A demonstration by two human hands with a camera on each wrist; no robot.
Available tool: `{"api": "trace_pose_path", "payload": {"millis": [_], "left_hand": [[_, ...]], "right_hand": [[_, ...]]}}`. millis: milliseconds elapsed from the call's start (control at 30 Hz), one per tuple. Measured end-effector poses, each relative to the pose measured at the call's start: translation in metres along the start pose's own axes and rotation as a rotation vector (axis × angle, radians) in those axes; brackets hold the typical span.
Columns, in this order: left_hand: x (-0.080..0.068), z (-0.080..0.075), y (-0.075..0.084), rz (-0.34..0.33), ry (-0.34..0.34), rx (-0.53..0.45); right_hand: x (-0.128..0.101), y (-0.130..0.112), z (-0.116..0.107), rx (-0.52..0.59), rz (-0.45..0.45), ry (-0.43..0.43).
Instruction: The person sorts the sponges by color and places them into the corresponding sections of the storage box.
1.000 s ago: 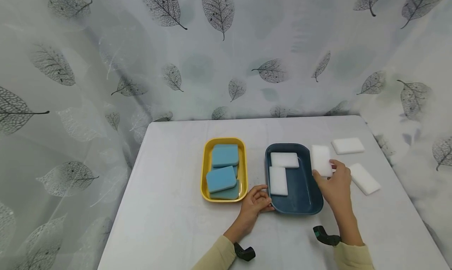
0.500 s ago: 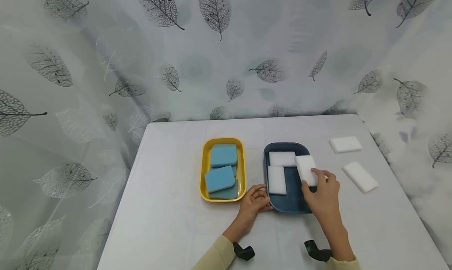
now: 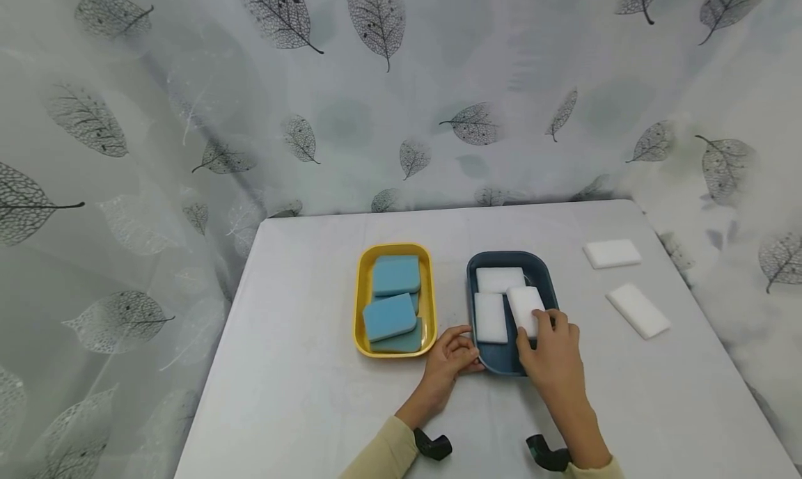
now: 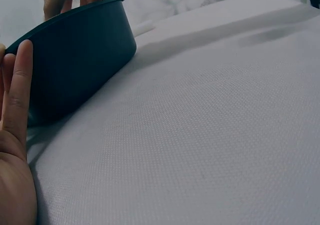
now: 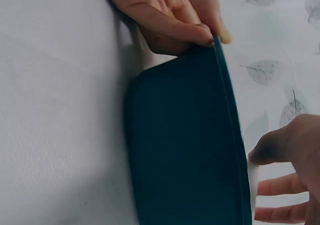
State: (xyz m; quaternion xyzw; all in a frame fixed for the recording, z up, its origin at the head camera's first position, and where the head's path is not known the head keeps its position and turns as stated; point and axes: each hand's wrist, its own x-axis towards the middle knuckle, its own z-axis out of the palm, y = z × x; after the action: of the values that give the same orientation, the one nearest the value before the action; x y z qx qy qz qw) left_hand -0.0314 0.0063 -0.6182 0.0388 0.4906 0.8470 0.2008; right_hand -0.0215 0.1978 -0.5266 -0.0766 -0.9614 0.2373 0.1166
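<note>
Leaf-printed curtain behind and to both sides; white worktop (image 3: 313,395) carries everything.

Right hand (image 3: 551,357) — fingers curled round the near end of a white sponge block (image 3: 525,308), pinching it, the block lying tilted inside the dark blue tray (image 3: 545,273). It sits beside two other white blocks (image 3: 499,280) already in that tray, touching or slightly overlapping them (cannot tell which from the head view). The right wrist view shows mostly the tray's outer wall (image 5: 185,150), with the thumb (image 5: 280,145) at the rim.

Left hand (image 3: 452,357) — fingers curled against the tray's near-left corner, gripping the rim; the left wrist view shows a finger (image 4: 17,90) laid flat on the tray wall (image 4: 80,60).

Yellow tray (image 3: 363,305) just left of the blue one holds blue sponges (image 3: 397,275), stacked loosely. Two more white blocks (image 3: 612,253) lie well apart on the worktop to the right.

Handling, as judged: the block looks like light foam — soft, compressible, not slippery, not fragile. A pinch across the short end or the long sides should do; squeezing hard would only dent it.
</note>
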Motion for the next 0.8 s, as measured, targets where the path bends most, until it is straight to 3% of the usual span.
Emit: {"api": "trace_pose_path", "payload": {"millis": [467, 800], "left_hand": [[0.0, 0.0, 0.002, 0.003, -0.002, 0.001], [-0.001, 0.0, 0.002, 0.0, 0.003, 0.004]], "right_hand": [[0.0, -0.008, 0.009, -0.152, 0.02, -0.065], [0.002, -0.005, 0.018, -0.153, 0.043, -0.18]]}}
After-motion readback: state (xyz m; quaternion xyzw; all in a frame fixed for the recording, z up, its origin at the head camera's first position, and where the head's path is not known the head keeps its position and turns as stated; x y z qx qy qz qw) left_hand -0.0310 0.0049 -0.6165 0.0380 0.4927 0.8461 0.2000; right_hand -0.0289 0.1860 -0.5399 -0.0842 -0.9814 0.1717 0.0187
